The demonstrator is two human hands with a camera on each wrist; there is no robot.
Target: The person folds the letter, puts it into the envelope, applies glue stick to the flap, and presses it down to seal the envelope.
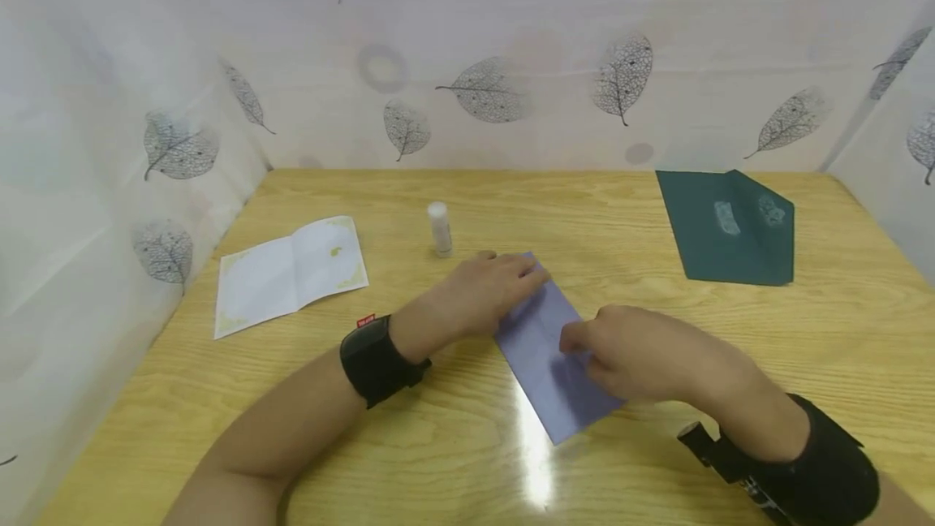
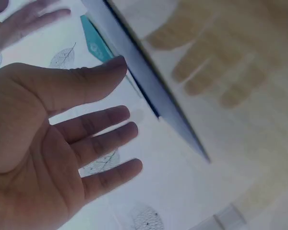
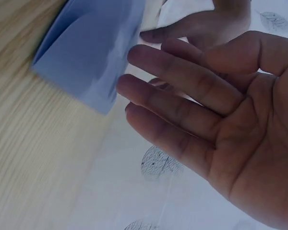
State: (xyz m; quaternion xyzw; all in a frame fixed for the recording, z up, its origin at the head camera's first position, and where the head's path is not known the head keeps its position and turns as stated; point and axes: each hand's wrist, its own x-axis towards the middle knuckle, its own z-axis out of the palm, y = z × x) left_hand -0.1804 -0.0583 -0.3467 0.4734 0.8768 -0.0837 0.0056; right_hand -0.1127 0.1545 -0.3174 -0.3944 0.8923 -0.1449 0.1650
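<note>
A folded sheet of purple paper (image 1: 532, 355) lies slantwise on the table. My left hand (image 1: 485, 291) rests at its far end, thumb tip against the paper and the other fingers loosely extended in the left wrist view. Over the nearer half is my right hand (image 1: 635, 351), its fingers slightly bent and pinching nothing in the right wrist view. Whether those fingertips touch the paper (image 3: 86, 62) is hard to tell. A fold leaves its layers slightly apart at the nearer end. The black wrist bands hide none of the paper.
An opened white card (image 1: 259, 286) with yellow corner patterns lies at the left. Behind my left hand stands a white glue stick (image 1: 440, 230). A dark green envelope (image 1: 704, 246) with whitish patches lies at the far right. Leaf-patterned curtains (image 1: 540, 47) border the wooden table (image 1: 409, 453).
</note>
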